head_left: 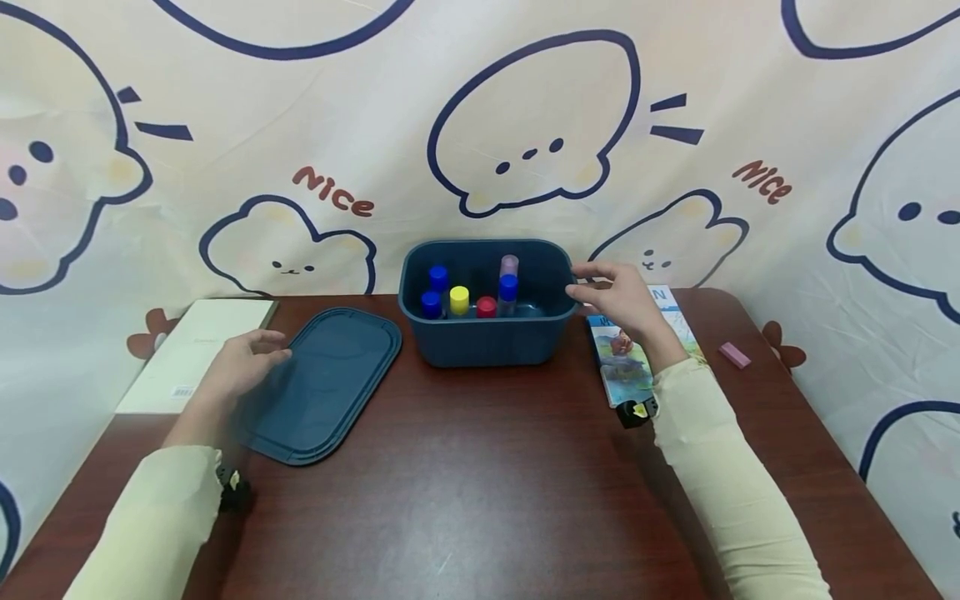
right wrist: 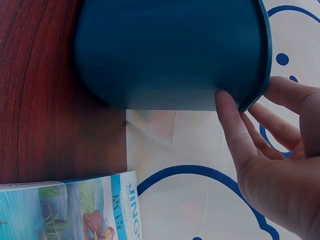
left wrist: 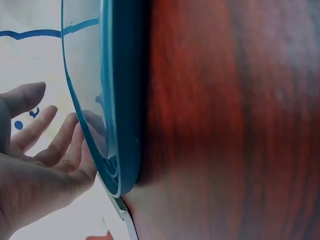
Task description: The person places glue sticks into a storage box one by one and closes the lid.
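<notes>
A dark blue plastic bin [head_left: 491, 342] stands at the back of the table. Inside it are two blue-capped bottles [head_left: 435, 290] at the left, a yellow-capped one [head_left: 459, 300], a red cap [head_left: 486, 307], another blue-capped tube [head_left: 507, 288] and a pale purple-topped one [head_left: 509, 265]. My right hand [head_left: 618, 300] is at the bin's right end, thumb against the outer wall near the rim, fingers spread rather than curled round it. The matching blue lid [head_left: 330, 383] lies flat left of the bin. Beside its left edge is my left hand [head_left: 243, 362], fingers loose and holding nothing.
A white box or book [head_left: 191, 346] lies at the left table edge, partly behind my left hand. Under my right forearm is an illustrated book [head_left: 626, 367]. A small pink block [head_left: 734, 355] sits farther right. A printed cloth [head_left: 480, 108] hangs behind the table [head_left: 450, 492].
</notes>
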Available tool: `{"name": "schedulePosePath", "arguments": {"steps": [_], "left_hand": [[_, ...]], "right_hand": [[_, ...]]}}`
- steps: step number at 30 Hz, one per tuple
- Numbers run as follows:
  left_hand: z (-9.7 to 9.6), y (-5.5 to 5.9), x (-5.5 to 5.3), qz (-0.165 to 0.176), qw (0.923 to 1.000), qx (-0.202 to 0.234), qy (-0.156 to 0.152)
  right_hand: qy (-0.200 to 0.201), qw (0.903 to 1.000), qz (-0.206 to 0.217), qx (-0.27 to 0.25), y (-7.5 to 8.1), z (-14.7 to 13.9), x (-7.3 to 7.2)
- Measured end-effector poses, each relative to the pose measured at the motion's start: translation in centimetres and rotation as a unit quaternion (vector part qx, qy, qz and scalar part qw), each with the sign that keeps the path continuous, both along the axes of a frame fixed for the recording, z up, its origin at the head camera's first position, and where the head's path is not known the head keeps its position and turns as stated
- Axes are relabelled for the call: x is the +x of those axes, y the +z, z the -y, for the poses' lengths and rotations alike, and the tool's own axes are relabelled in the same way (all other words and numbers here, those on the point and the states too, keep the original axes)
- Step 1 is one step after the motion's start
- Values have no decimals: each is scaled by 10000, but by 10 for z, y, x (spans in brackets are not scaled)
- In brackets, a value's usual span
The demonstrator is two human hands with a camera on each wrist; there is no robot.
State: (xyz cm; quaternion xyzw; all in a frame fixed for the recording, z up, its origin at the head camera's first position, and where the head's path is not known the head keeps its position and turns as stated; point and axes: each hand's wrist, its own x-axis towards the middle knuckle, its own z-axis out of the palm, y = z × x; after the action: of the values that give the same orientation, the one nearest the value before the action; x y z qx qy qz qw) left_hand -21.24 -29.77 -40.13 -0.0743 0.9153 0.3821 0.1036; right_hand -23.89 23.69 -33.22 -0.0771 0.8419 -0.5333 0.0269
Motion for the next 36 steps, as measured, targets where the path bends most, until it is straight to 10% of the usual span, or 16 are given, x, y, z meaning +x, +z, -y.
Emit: {"name": "schedulePosePath", "arguments": {"steps": [24, 36], "left_hand": [[5, -16, -9, -68, 9969, -772, -114], [7, -2, -2, 166, 9996, -228, 55]], "right_hand": [[-14, 10000, 59, -26, -1, 2, -2], [8, 9999, 130, -69, 2, 3, -1]]}}
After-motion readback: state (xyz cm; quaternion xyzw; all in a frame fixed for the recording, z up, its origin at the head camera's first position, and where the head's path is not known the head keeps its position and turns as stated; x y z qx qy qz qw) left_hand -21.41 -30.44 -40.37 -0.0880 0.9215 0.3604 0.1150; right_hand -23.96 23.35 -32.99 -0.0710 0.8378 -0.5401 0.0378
